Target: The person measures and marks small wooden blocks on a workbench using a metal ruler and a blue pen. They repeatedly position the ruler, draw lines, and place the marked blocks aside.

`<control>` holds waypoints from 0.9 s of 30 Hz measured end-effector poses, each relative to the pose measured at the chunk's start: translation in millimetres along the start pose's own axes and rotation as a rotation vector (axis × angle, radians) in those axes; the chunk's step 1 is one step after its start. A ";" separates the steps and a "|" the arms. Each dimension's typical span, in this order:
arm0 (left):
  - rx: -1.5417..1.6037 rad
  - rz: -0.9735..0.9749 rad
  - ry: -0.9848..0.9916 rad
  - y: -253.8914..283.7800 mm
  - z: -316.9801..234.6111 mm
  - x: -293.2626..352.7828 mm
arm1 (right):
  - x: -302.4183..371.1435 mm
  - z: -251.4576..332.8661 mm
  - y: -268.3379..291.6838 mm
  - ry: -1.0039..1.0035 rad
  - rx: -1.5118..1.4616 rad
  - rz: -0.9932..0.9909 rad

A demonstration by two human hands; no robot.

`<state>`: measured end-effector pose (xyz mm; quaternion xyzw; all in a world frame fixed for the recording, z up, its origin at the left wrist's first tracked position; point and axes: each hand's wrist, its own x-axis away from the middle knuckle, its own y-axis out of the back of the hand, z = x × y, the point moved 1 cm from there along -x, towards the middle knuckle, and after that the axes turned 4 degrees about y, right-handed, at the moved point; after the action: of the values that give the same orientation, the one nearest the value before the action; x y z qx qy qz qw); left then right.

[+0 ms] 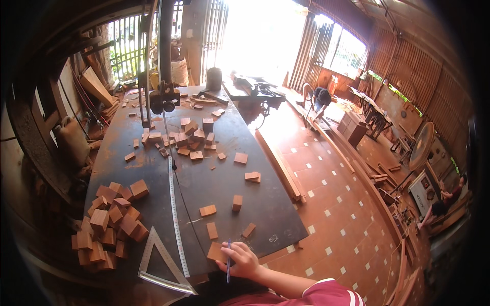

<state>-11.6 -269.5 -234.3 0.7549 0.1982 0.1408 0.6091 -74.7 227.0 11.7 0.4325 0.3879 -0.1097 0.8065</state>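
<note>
At the table's near edge my right hand (241, 260) is closed, with the fingertips and thumb on a small reddish wooden block (215, 251). A slim blue-and-white pen (228, 270) stands upright in the same hand. Just ahead lie another flat block (212, 230) and a smaller offcut (249, 230). To the left, a metal set square (162, 265) rests at the table edge beside a white measuring strip (176, 219) running along the dark tabletop. A heap of wooden blocks (109, 224) is piled at the left. My left hand is out of view.
A band saw's blade guide (162, 99) hangs over the dark metal table (270, 204); more blocks (191, 135) are scattered around its blade. Long boards (280, 166) lie right of the table. Farther off, a person (320, 98) bends over timber; another (444, 204) is at the far right.
</note>
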 end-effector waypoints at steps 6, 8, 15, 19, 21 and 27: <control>-0.108 -0.149 -0.113 -10.8 8.3 0.2 | 1.4 0.0 2.1 0.003 -0.002 -0.011; -0.230 -0.260 -0.199 -18.4 23.5 -0.7 | 0.0 1.0 1.5 0.006 -0.009 -0.019; -0.111 -0.143 -0.183 1.9 17.0 -13.1 | 9.0 -2.3 0.4 -0.022 0.004 -0.013; -0.239 -0.226 -0.338 -13.7 23.6 -31.6 | 6.6 -2.3 -0.5 0.013 -0.031 -0.043; -0.153 -0.208 -0.317 -12.3 -1.7 -38.1 | 10.3 -4.2 -1.4 0.007 -0.038 -0.048; -0.045 -0.129 -0.366 18.0 -80.0 -49.0 | 20.0 -6.5 -10.8 0.006 -0.046 -0.088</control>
<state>-88.8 -226.8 -197.9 0.7398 0.1290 -0.0336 0.6595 -70.2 228.8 -11.5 0.3968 0.4114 -0.1350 0.8094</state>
